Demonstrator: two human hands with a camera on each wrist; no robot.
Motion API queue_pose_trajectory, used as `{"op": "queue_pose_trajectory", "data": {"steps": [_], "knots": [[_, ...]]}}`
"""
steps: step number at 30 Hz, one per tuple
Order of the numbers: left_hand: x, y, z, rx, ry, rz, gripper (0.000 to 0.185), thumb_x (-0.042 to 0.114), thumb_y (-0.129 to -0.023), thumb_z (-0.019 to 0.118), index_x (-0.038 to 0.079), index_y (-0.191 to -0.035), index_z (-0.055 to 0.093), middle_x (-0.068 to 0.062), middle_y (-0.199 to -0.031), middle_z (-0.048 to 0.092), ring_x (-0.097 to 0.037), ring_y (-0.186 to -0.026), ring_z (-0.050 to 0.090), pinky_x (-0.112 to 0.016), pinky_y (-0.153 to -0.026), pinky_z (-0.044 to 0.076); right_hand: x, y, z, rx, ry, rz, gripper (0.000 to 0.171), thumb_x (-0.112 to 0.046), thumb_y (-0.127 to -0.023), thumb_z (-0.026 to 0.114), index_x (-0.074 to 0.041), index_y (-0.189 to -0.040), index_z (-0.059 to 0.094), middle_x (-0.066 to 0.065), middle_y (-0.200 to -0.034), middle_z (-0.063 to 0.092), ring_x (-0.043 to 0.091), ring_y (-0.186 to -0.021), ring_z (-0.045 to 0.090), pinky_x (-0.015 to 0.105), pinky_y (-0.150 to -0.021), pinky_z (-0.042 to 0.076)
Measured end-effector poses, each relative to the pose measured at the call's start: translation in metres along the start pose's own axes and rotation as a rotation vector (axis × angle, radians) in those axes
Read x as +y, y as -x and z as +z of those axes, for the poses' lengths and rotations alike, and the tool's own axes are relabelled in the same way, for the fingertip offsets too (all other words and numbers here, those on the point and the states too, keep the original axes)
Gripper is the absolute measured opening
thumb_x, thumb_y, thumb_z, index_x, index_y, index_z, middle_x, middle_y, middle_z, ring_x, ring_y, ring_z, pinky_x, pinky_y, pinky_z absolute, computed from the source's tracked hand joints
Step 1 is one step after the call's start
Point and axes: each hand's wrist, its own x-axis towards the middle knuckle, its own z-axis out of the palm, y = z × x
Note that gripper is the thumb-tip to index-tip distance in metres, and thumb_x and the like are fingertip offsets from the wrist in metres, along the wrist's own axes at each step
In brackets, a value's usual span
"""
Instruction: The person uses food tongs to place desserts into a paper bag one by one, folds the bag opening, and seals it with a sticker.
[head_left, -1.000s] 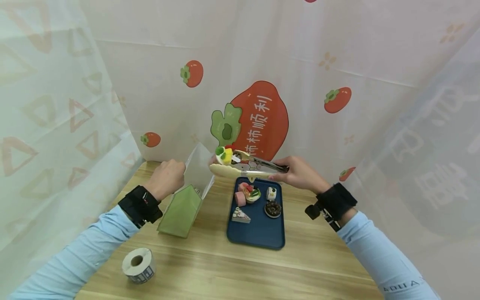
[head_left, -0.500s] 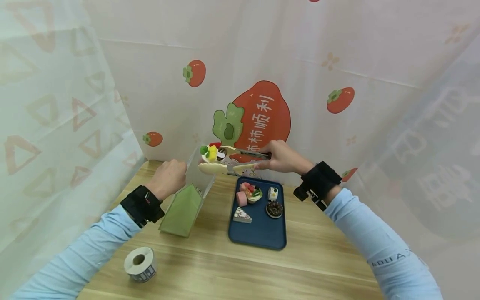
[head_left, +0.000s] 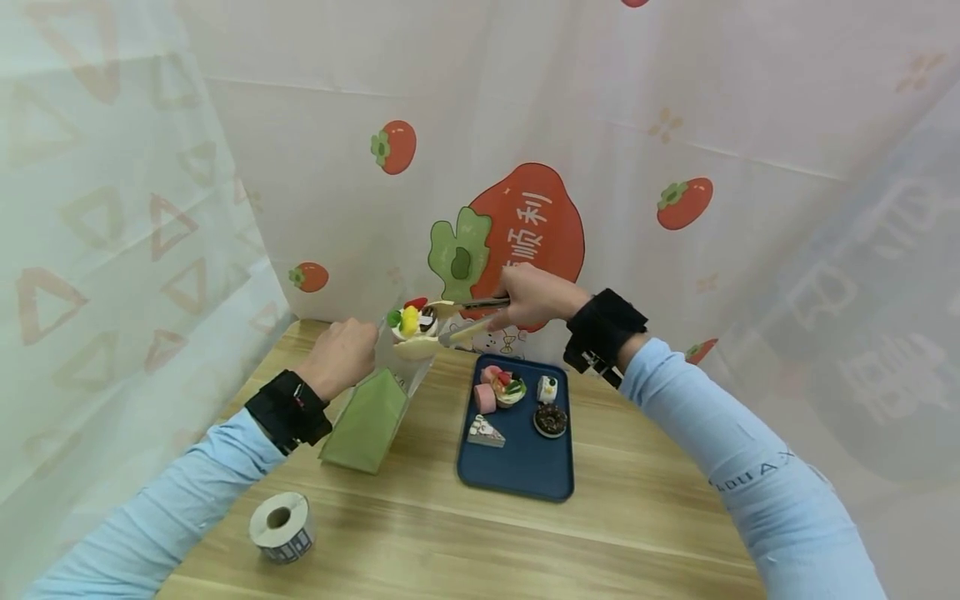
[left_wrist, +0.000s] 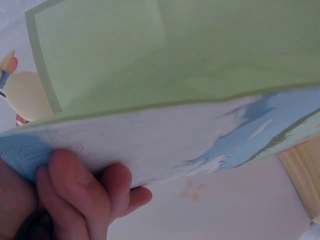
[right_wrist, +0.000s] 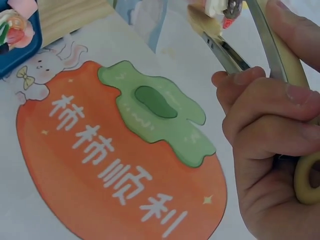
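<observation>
Over the mouth of the green bag (head_left: pixel 365 419), near the far left of the surface (head_left: pixel 465 533), your tongs (head_left: pixel 457 321) carry a small fruit-topped cake (head_left: pixel 408 319). Your right hand (head_left: pixel 528 300) has its fingers (right_wrist: pixel 265 95) curled tight round the tong arms, squeezing them onto the cake; keep that squeeze even, because the toy fruit on top looks easy to tip off if the arms relax. Your left hand (head_left: pixel 341 357) pinches the upper edge of the bag, with fingers (left_wrist: pixel 85 187) folded under the clear flap, which the left wrist view shows pulled open towards the curtain.

Hold that flap well back so the opening stays wide, and keep the bag's base planted on the surface rather than lifting it. I judge the cake sits just above and slightly behind the opening, so lower it straight down with the tongs level, cake upright, and let go only once it rests inside. Watch that the lower tong arm does not catch the bag's rim.

Beside the bag, the blue tray (head_left: pixel 525 475) holds other small cakes and a chocolate doughnut (head_left: pixel 550 419); a roll of stickers (head_left: pixel 281 527) stands near the front left edge.
</observation>
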Motion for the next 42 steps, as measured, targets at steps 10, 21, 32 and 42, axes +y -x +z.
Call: {"op": "queue_pose_trajectory", "data": {"steps": [10,21,32,42], "knots": [[0.003,0.003,0.001,0.020,-0.035,0.008,0.020,-0.010,-0.089,0.054,0.002,-0.073,0.055,-0.004,-0.059,0.045,-0.017,-0.049,0.047,-0.026,-0.047,0.038,-0.018,-0.024,-0.007,-0.117,0.048,0.068,0.025,-0.024,-0.091,0.078,-0.005,-0.078,0.066,-0.003,-0.058,0.029,0.011,-0.049,0.025,0.027,-0.052,0.023],[0.007,0.004,-0.001,0.055,-0.060,0.021,0.026,-0.010,-0.090,0.053,0.004,-0.067,0.051,-0.002,-0.057,0.038,-0.017,-0.049,0.040,-0.027,-0.046,0.034,-0.034,-0.043,-0.004,-0.185,0.154,0.057,0.029,-0.022,-0.089,0.078,-0.010,-0.073,0.058,-0.003,-0.060,0.025,0.011,-0.052,0.022,0.027,-0.053,0.022],[0.009,0.008,0.002,0.094,-0.034,0.013,0.019,-0.007,-0.085,0.063,0.002,-0.070,0.056,-0.009,-0.062,0.055,-0.023,-0.054,0.055,-0.040,-0.052,0.048,-0.046,-0.071,0.022,-0.211,0.213,0.064,0.027,-0.024,-0.089,0.078,-0.009,-0.083,0.056,-0.002,-0.071,0.043,0.013,-0.061,0.038,0.027,-0.059,0.031],[0.007,0.009,0.004,0.112,-0.052,0.017,0.024,-0.009,-0.082,0.061,0.005,-0.066,0.051,-0.005,-0.059,0.046,-0.019,-0.051,0.045,-0.035,-0.049,0.042,-0.048,-0.076,0.015,-0.219,0.210,0.103,0.024,-0.026,-0.091,0.077,-0.007,-0.095,0.063,0.003,-0.083,0.058,0.017,-0.069,0.049,0.029,-0.064,0.038]]}}
